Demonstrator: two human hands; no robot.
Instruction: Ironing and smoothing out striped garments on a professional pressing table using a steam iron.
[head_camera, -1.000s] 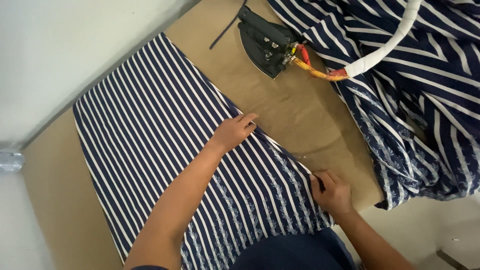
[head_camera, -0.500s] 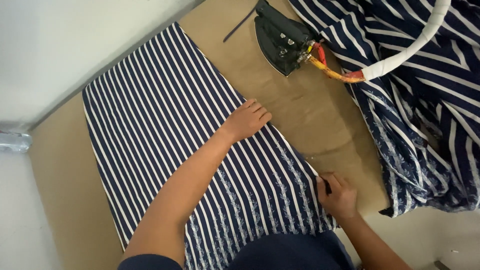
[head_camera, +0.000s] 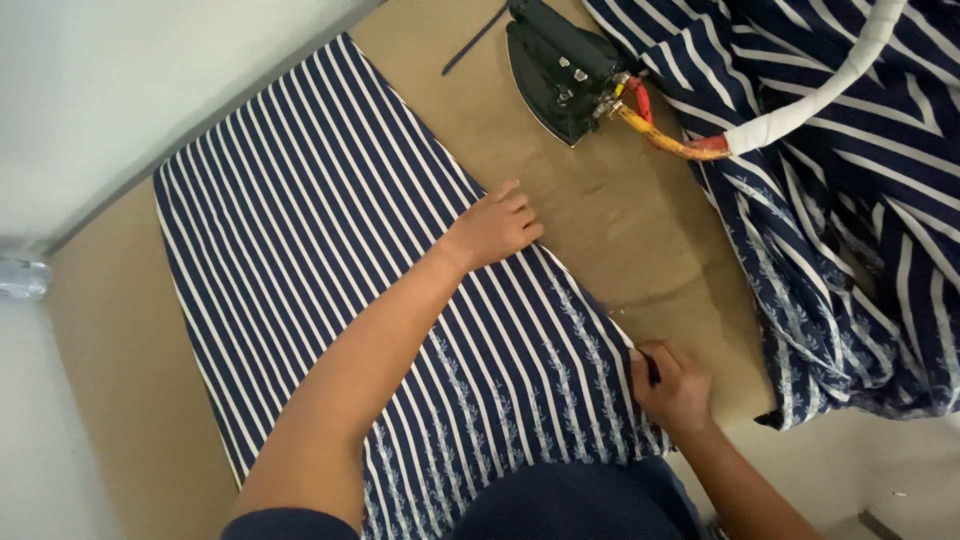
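A navy cloth with white stripes (head_camera: 330, 250) lies flat on a brown padded board (head_camera: 620, 220). My left hand (head_camera: 492, 228) rests palm down on the cloth's right edge, fingers together and pressing it flat. My right hand (head_camera: 672, 388) is closed on the same edge near the front corner, pinching the fabric. A black iron (head_camera: 560, 70) stands on the board at the back, apart from both hands.
A heap of the same striped fabric (head_camera: 850, 220) fills the right side and hangs over the board. A white wrapped hose (head_camera: 830, 85) with orange and yellow wires runs from the iron across that heap. White surface lies to the left.
My left hand has slid further along the cloth's edge toward the iron and flattened. My right hand has stayed gripping the near corner. The view has shifted slightly.
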